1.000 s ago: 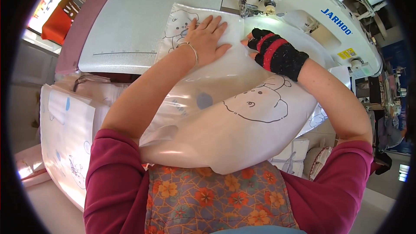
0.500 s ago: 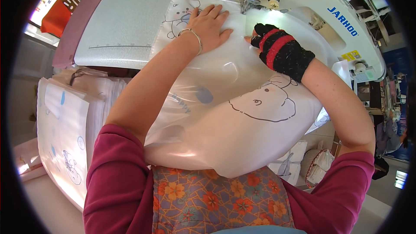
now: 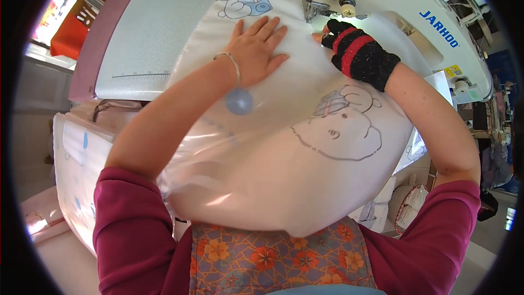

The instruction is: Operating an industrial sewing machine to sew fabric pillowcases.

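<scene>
A large glossy white sheet [image 3: 262,169], printed with cartoon animals and blue dots, spreads over the sewing machine table and sags toward my lap. My left hand [image 3: 255,49] lies flat on it with fingers spread, a bangle at the wrist. In a black and red fingerless glove, my right hand [image 3: 357,52] rests on the sheet with its fingers curled; what they may pinch is hidden. Just beyond that hand, the sewing machine's needle and presser foot [image 3: 310,12] stand at the sheet's edge under a small light.
The machine's white arm [image 3: 431,27] rises at the right. At the left, the grey table [image 3: 142,38] has a purple edge. A stack of similar printed sheets [image 3: 82,158] hangs below it. Wrapped white bundles [image 3: 376,205] sit low on the right.
The sheet has slid away from me past the needle, its printed animal moving farther up. My left hand has shifted slightly toward me; my right hand has moved a little to the right.
</scene>
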Tool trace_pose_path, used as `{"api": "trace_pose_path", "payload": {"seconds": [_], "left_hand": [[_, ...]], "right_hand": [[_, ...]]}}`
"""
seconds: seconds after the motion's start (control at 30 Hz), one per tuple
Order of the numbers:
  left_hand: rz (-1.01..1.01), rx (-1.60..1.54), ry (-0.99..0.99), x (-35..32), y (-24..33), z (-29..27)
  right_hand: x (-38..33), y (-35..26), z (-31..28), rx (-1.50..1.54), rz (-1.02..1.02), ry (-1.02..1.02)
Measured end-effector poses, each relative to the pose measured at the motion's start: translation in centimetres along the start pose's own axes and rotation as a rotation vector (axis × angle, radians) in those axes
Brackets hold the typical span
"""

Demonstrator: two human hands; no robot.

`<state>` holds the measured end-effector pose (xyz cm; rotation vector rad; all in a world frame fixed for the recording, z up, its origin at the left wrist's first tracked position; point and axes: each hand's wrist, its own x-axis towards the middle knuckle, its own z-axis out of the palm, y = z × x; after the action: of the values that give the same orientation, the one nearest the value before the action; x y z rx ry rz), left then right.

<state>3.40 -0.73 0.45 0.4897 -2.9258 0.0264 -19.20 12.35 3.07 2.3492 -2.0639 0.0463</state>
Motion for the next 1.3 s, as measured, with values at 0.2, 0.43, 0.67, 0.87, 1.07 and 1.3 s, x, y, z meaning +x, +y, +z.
{"api": "trace_pose_path", "payload": {"seconds": [0.2, 0.43, 0.67, 0.87, 1.07, 1.3], "left_hand": [[0.121, 0.047, -0.003, 0.9, -4.8, -1.1], [-0.483, -0.215, 0.316, -20.5, -4.1, -5.9], [-0.942, -2.106, 0.708, -26.8, 5.4, -9.6], [-1.117, -1.619, 0.627, -24.7, -8.4, -5.4], [-1.09, -1.28, 0.535, -20.8, -19.7, -5.7], [-0.933, -1.818, 0.904, -21.4, -4.9, -4.4]], "right_hand": [[0.6, -1.4, 0.6, -0.001, 0.002, 0.113], [-0.4, -0.3, 1.6, -0.024, 0.013, 0.174], [0.2, 0.7, 1.0, 0.017, -0.104, 0.226], [-0.7, -0.1, 1.2, 0.26, 0.065, 0.198], [-0.1, -2.7, 1.5, 0.005, -0.069, 0.267], [-0.6, -2.0, 2.1, -0.043, 0.08, 0.269]]}}
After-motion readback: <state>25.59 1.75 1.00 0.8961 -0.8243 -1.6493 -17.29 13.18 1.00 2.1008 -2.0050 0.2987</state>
